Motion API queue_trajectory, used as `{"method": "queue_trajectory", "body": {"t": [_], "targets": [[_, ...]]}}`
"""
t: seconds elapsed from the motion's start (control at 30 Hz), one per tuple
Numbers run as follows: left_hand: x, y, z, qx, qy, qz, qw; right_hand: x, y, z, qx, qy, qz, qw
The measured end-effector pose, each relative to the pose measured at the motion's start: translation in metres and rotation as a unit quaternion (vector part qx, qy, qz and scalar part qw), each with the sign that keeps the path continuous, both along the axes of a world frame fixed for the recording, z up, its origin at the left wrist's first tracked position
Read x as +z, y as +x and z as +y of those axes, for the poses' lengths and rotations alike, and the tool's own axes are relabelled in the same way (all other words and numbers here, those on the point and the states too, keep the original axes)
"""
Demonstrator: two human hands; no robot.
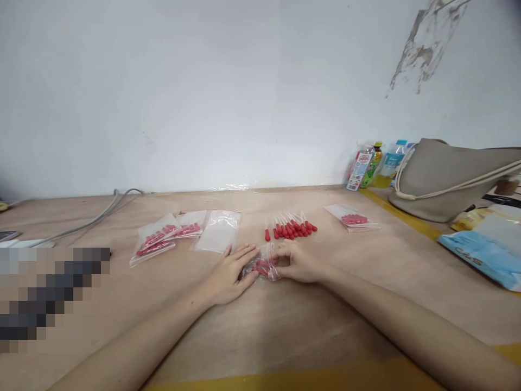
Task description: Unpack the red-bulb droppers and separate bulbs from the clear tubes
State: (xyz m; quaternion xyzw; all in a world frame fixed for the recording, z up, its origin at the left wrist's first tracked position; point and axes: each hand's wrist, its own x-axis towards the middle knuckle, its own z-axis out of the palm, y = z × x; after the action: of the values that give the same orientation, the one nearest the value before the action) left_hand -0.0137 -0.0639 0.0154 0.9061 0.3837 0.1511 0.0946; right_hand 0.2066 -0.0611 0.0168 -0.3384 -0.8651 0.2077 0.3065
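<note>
Between my hands lies a clear zip bag [264, 252], with red-ended pieces inside it. My left hand [232, 274] rests over the bag's left part, its fingers and thumb on either side of the plastic. At the right end, near the red zip line, my right hand [299, 262] pinches the bag between thumb and fingers. Just beyond is a pile of small droppers [295, 228] with red bulbs and thin whitish stems. A stack of flat clear bags [217, 231] lies behind my left hand. Filled bags [157, 239] overlap farther left.
Another filled bag [354, 219] lies to the right. A grey handbag [443, 179], a drink carton [360, 170], bottles [391, 163] and a blue packet [484, 255] stand or lie at the right. A grey cable [93, 220] crosses the left. A wall rises behind the table.
</note>
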Motion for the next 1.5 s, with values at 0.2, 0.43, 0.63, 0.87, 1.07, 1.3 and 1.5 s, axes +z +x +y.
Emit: {"method": "queue_trajectory", "body": {"t": [0.2,0.43,0.63,0.87,1.07,1.3,1.5], "targets": [[-0.003,0.002,0.002,0.006,0.006,-0.025,1.000,0.004,-0.012,-0.006,-0.035,-0.015,-0.007,0.999],[-0.004,-0.002,0.002,-0.022,0.014,-0.012,1.000,0.004,-0.011,-0.009,-0.086,-0.036,0.018,0.996],[0.000,-0.002,0.000,-0.044,0.007,0.000,0.999,-0.001,-0.001,-0.003,-0.064,-0.016,0.034,0.997],[0.001,-0.002,0.001,-0.050,0.000,0.006,0.999,0.006,-0.004,-0.007,-0.028,-0.031,0.006,0.999],[0.002,-0.003,0.000,-0.045,-0.001,0.015,0.999,0.011,0.018,0.004,-0.061,-0.117,0.064,0.989],[0.002,-0.002,0.000,-0.030,-0.005,0.030,0.999,0.061,0.095,0.026,-0.115,-0.168,0.139,0.969],[0.001,-0.003,0.000,-0.025,-0.007,0.069,0.997,0.043,0.111,0.047,-0.392,0.055,0.266,0.879]]}}
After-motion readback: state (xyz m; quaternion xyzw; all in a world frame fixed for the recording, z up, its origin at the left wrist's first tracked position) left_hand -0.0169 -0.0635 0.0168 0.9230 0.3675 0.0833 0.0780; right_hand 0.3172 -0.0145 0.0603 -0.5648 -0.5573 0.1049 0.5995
